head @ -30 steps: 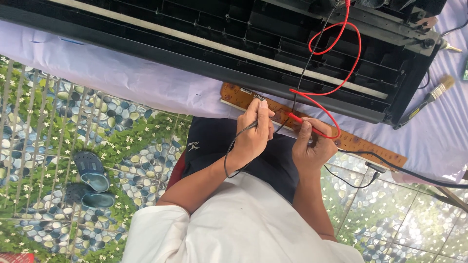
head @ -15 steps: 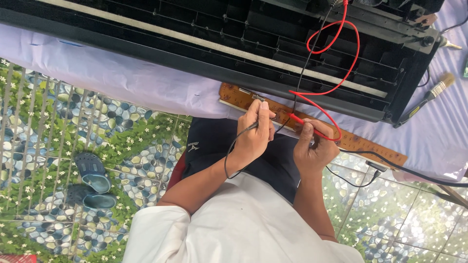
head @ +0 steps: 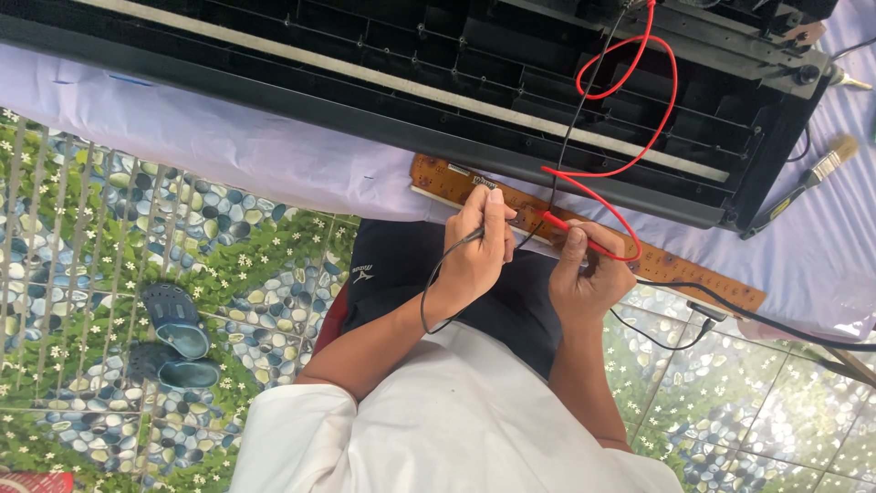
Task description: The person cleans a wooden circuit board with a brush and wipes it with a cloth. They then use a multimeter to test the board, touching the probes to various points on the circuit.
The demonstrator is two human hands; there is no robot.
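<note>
A long brown circuit board (head: 675,269) lies along the near edge of the lavender-covered table (head: 228,151). My left hand (head: 474,256) pinches a black test probe, its tip pressed on the board's left part, and a black lead loops down past my wrist. My right hand (head: 589,274) grips a red test probe (head: 570,233) against the board just right of the black one. The red lead (head: 639,100) curls up over a big black plastic housing (head: 438,73) behind the board.
A paintbrush (head: 812,183) lies right of the housing. A black cable (head: 776,319) runs off the board's right end. A pair of dark sandals (head: 178,338) sits on the pebble-patterned floor at left.
Both hands stay on the board with their probes. The view has barely shifted; no clear movement of the probes.
</note>
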